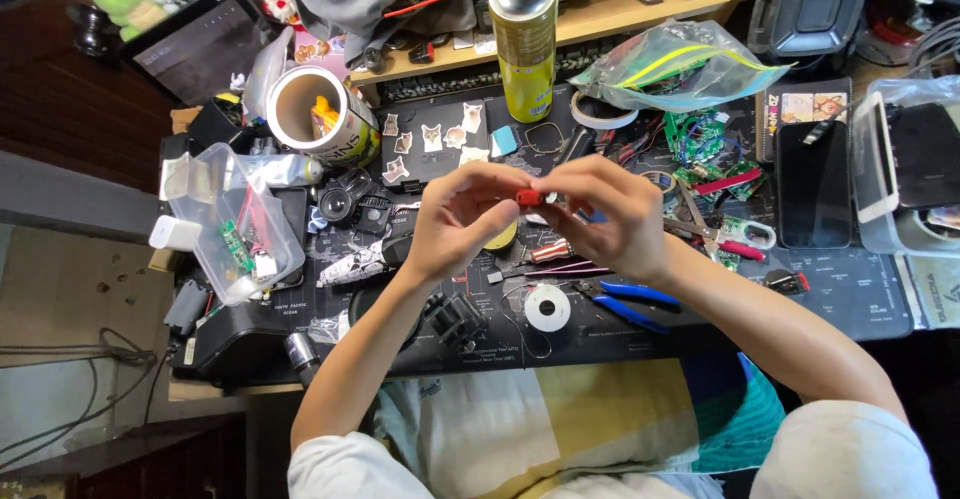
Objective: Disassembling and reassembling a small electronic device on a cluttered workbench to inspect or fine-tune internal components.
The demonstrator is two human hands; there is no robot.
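A: Step in hand?

B: Fine handling of small red part. Pinched between left hand and right hand, fingertips of both closed tight on it. Held in the air over the middle of the dark work mat, just above the solder spool and blue-handled pliers near the mat's front edge. Judged as joining or pulling apart two tiny pieces, not confirmed.

A: Next move needs?

B: Steady two-hand pinch, small twist or pull, no slack. Easy to drop into the clutter below. Tools near the front edge if needed.

A: Hidden or unclear?

B: Most of the red part covered by fingers. Silvery bit touching it on the right-hand side, kind unknown. Can't tell whether one piece or two. Spray can cut off at the top, at the mat's far edge. Clear box contents at the left edge too jumbled to name.
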